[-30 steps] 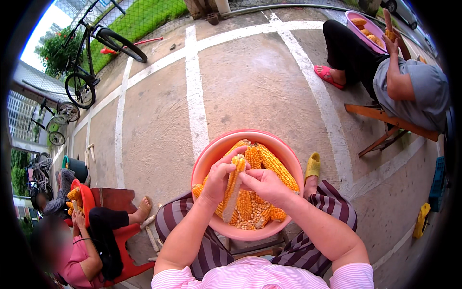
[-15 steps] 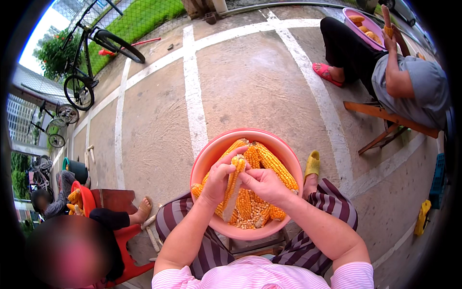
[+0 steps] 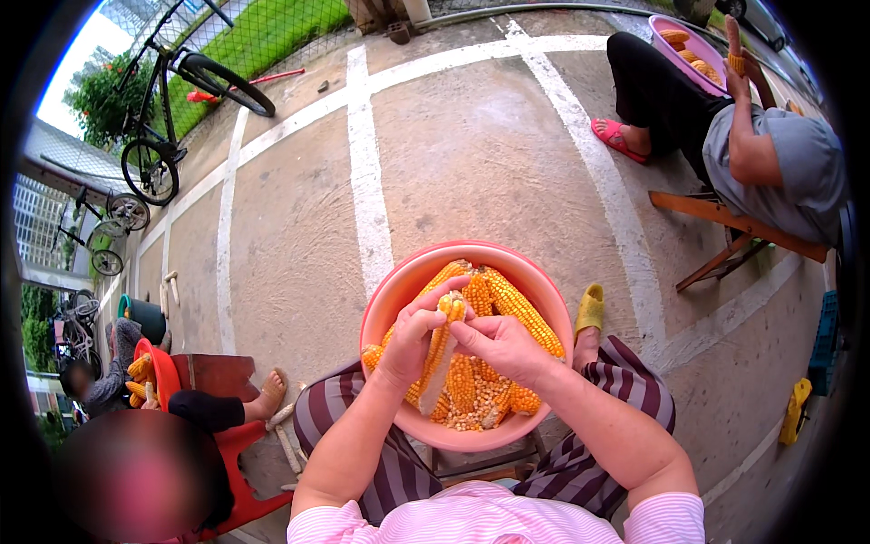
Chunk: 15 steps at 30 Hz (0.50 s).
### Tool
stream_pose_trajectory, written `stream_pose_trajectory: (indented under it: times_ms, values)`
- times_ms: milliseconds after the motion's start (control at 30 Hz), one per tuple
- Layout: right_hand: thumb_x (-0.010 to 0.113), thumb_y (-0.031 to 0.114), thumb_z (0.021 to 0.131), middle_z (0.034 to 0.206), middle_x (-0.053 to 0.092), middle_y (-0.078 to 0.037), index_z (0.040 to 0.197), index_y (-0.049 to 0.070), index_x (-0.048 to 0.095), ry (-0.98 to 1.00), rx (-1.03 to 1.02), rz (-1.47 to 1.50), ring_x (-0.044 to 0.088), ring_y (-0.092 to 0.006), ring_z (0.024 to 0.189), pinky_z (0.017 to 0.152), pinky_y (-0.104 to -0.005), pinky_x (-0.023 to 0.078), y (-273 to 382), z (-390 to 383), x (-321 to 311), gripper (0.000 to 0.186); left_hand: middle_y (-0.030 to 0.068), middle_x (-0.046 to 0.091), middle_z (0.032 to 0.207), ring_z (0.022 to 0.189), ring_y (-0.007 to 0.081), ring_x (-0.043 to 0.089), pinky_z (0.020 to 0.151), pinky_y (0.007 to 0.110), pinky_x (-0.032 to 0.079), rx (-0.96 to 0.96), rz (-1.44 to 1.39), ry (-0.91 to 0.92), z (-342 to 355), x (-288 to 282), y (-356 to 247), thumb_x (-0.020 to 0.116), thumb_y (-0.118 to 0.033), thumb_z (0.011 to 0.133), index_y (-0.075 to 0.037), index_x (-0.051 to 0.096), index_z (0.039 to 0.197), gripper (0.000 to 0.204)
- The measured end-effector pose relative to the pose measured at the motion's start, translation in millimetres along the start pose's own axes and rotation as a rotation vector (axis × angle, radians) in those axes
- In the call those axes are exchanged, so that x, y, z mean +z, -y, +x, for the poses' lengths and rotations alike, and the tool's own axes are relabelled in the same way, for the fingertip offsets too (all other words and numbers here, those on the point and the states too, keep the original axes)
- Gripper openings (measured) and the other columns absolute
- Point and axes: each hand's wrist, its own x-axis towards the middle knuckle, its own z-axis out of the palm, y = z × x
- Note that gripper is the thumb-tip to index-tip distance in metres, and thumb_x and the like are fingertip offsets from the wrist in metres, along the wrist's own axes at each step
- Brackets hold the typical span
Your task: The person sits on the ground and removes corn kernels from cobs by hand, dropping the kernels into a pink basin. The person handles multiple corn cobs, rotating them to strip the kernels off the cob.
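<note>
My left hand (image 3: pixel 406 349) is wrapped round a corn cob (image 3: pixel 439 361), which stands tilted over the basin. Part of the cob is stripped pale, with yellow kernels left on its upper end and along one side. My right hand (image 3: pixel 507 348) is closed, its thumb and fingers pressed to the cob near the top; any loose kernels in it are hidden. Below both hands is a pink basin (image 3: pixel 468 441) between my knees. It holds several yellow ears of corn (image 3: pixel 518 308) and a layer of loose kernels (image 3: pixel 464 422).
On the left, a person sits on a red chair (image 3: pixel 243 485) by a red tub (image 3: pixel 163 376) of corn. At the right, another person on a wooden seat (image 3: pixel 716 213) holds a cob near a pink tub (image 3: pixel 654 38). Bare cobs (image 3: pixel 285 440) lie beside my left leg.
My hands stay on the same cob, with only a slight shift of the right fingers along it. The person at the right has moved their hands a little.
</note>
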Motion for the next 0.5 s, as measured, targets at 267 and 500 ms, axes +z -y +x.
stream_pose_trajectory:
  times_ms: [267,500]
  values:
    - [0.057,0.026,0.105,0.106,0.069,-0.003,0.11,-0.004,0.072,0.006,-0.039,-0.049,0.064,-0.01,0.103,0.096,-0.028,0.053,-5.5,2.8,-1.8,0.034,0.0111,0.064,0.103,0.1,0.0207,0.064,0.092,0.032,0.051,-0.016,-0.056,-0.022,0.6,0.7,0.5,0.051,-0.023,0.081,0.001,0.046,0.141,0.065]
    - [0.058,0.024,0.104,0.092,0.07,-0.003,0.102,-0.003,0.072,-0.078,-0.06,-0.108,0.064,-0.0087,0.089,0.084,-0.0277,0.054,-14.3,7.1,-0.3,0.03,0.0122,0.065,0.103,0.099,0.0212,0.064,0.091,0.033,0.052,-0.011,-0.128,-0.036,3.3,2.4,3.7,0.05,-0.024,0.085,-0.001,0.046,0.142,0.061]
